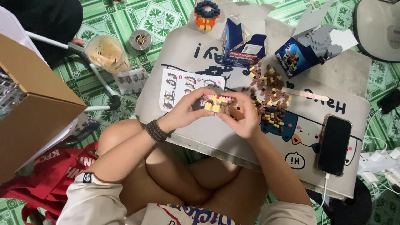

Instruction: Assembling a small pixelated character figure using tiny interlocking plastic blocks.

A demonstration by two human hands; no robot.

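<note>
We see 2 hands closed on 1 brick model: left hand and right hand both pinching it, just beside the loose bricks and instruction sheet.

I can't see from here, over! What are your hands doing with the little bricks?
Left hand and right hand both gripping small brick model. Loose brown and yellow bricks beside right hand. Nothing in the way.

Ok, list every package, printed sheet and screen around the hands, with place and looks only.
Blue box: opened carton, beyond the hands.
Second blue box: torn open, grey inside flaps, further right.
Instruction sheet: white, small diagrams, under the left hand.
Phone: dark screen, on the right, cable attached.
Cardboard box: plain brown, far left.
</note>
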